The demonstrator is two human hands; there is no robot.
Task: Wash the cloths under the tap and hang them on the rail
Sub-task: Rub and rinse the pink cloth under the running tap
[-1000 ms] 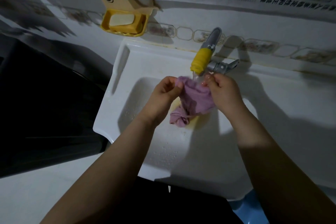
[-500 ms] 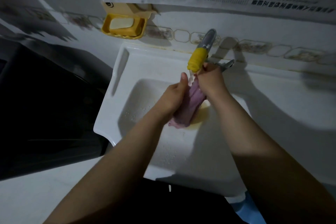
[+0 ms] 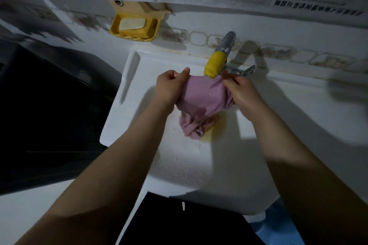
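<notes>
At centre frame the fingers (image 3: 180,74) of the left hand (image 3: 169,87) curl tight round the left edge of the pink cloth (image 3: 203,99), while the right hand (image 3: 242,91) pinches its right edge, stretching it just under the yellow tap spout (image 3: 214,64). Both forearms reach up from the lower corners, and the cloth's bunched tail hangs over the white sink basin (image 3: 199,165). The sink's raised left rim (image 3: 129,77) and the tiled back wall bound the hands; a yellow soap dish (image 3: 134,26) sits upper left.
</notes>
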